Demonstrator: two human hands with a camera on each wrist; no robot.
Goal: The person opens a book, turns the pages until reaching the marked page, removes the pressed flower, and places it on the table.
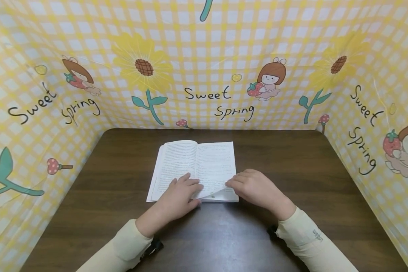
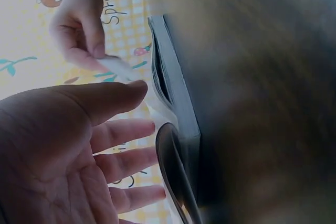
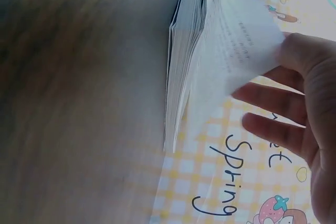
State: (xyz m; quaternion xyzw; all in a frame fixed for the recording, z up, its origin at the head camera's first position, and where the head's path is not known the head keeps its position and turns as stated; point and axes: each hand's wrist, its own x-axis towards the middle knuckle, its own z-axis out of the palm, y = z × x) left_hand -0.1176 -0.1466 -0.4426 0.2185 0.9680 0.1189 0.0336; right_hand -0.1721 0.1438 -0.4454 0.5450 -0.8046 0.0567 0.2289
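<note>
An open book (image 1: pixel 176 158) with printed pages lies on the dark wooden table. My right hand (image 1: pixel 255 189) pinches the lower corner of a right-hand page (image 3: pixel 247 40) between thumb and fingers, and that corner is lifted off the pages beneath. In the right wrist view, the raised page curves away from the page stack (image 3: pixel 184 72). Over the lower middle of the book, my left hand (image 1: pixel 180 194) lies with its fingers spread and straight. The left wrist view shows the left hand's palm (image 2: pixel 58 150) beside the book's lower edge (image 2: pixel 178 77).
The wooden table (image 1: pixel 122 158) extends around the book on all sides. A yellow checked cloth (image 1: pixel 204 56) with flowers and lettering stands as walls at the back and both sides. Dark wrist straps (image 1: pixel 152 248) show under the pale sleeves (image 1: pixel 122 245).
</note>
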